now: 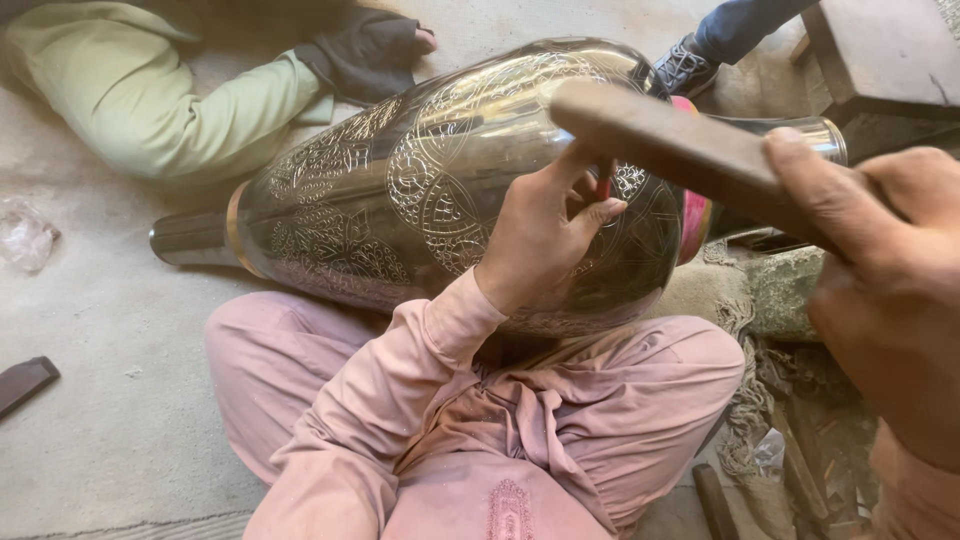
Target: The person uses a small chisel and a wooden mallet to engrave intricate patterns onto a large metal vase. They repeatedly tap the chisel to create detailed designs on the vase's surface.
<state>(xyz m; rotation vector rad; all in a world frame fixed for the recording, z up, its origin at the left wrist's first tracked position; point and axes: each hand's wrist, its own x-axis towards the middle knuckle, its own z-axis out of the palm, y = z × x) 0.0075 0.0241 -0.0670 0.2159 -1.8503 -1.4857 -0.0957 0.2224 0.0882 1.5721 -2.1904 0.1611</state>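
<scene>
The big engraved metal vase (420,190) lay on its side across the person's lap, filling the middle of the frame. The left hand (545,235) was curled tight around a thin chisel (606,186), its tip pressed against the vase's belly. The right hand (885,290), at the right edge, gripped a wooden mallet (680,145) raised just above the chisel. Someone in green trousers (150,90) sat at the upper left.
</scene>
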